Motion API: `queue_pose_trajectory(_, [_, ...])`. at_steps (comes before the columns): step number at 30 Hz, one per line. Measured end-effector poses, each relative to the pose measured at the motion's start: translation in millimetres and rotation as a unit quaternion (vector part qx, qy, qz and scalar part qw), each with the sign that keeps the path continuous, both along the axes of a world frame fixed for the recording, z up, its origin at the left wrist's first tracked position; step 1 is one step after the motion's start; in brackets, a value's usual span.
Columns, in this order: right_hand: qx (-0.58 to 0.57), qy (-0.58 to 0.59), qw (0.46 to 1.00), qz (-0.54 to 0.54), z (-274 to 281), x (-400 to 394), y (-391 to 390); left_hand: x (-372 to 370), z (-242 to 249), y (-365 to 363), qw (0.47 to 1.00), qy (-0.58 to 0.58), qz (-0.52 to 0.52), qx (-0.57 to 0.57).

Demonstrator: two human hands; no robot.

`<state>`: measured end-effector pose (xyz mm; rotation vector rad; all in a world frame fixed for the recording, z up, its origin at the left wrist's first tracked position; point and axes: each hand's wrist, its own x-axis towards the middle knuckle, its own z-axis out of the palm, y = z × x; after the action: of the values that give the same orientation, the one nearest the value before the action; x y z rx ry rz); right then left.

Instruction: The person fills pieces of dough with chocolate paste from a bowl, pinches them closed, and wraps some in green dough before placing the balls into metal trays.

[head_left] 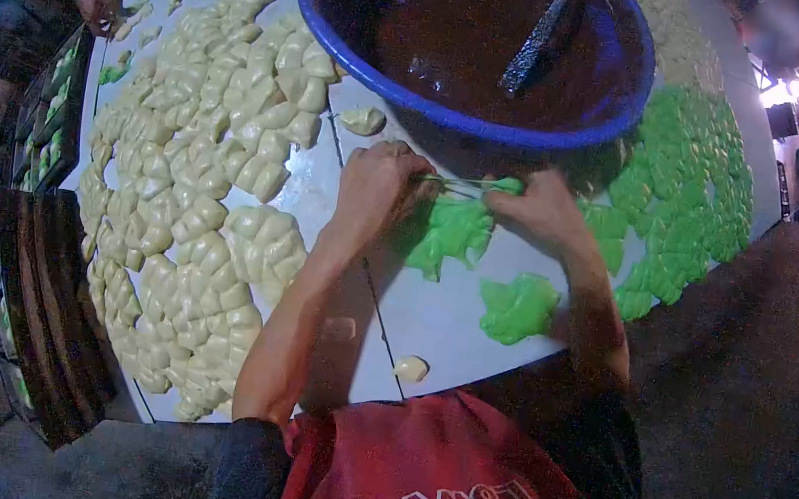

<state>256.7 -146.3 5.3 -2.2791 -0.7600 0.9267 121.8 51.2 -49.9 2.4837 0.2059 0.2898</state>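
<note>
Between my two hands a strand of green dough [509, 184] is stretched thin. My left hand [380, 181] has its fingers closed at the strand's left end, and the fingertips are partly hidden. The thicker right end is pinched in my right hand [541, 208]. Just below them a green dough piece [452, 231] lies on the white table [390, 319]. A second green dough lump [519, 308] rests nearer to me. Beyond my hands stands a blue basin [496, 131] of brown filling [449, 29], with a dark flat-bladed tool [545, 42] leaning in it.
Many pale dough pieces [196, 182] cover the table's left side. Green dough pieces [680, 186] spread over the right. Stacked trays [49, 304] stand at the left edge, near a tray with green pieces [53, 103]. Another person's hand [98, 11] reaches in at top left.
</note>
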Motion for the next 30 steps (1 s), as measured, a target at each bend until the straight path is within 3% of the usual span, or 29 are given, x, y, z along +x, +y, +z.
queue_pose_trajectory(3, [0.179, 0.006, 0.98, -0.081, -18, 16, -23, -3, -3, 3, 0.997, 0.024, 0.059, 0.045])
queue_pose_trajectory(6, [-0.034, -0.022, 0.991, -0.124, 0, 13, -39, -2, 1, 2, 0.996, 0.037, 0.07, -0.033])
queue_pose_trajectory(8, [-0.025, -0.081, 0.991, -0.103, -17, 8, -46, -2, 11, 0, 0.99, 0.02, 0.043, -0.135])
queue_pose_trajectory(9, [-0.02, -0.11, 0.99, -0.09, -19, 4, -42, -2, 15, -2, 0.991, 0.012, 0.022, -0.13])
queue_pose_trajectory(10, [0.01, -0.079, 0.997, -0.006, -13, 3, -42, -2, 18, -6, 0.992, 0.005, 0.004, -0.124])
queue_pose_trajectory(13, [0.08, -0.204, 0.965, 0.146, -4, -10, -38, -5, 25, -31, 0.999, -0.02, -0.018, -0.035])
queue_pose_trajectory(17, [0.01, -0.306, 0.926, 0.22, 2, -14, -35, 0, 21, -65, 0.997, -0.046, -0.037, 0.047])
queue_pose_trajectory(22, [0.078, -0.252, 0.95, 0.164, 15, -9, -33, 9, 9, -94, 0.999, -0.041, -0.012, 0.032])
queue_pose_trajectory(24, [0.028, -0.032, 0.999, 0.011, 28, -6, -28, 13, 9, -98, 0.998, -0.066, 0.009, 0.024])
queue_pose_trajectory(25, [0.001, 0.08, 0.995, -0.067, 31, -4, -27, 13, 11, -97, 0.999, -0.042, 0.0, 0.009])
queue_pose_trajectory(26, [0.007, 0.143, 0.987, -0.078, 21, 3, -31, 12, 14, -93, 1.0, -0.018, -0.01, -0.005])
queue_pose_trajectory(30, [0.098, 0.013, 0.994, 0.049, 3, -7, -32, 8, 8, -84, 0.998, -0.054, -0.013, -0.022])
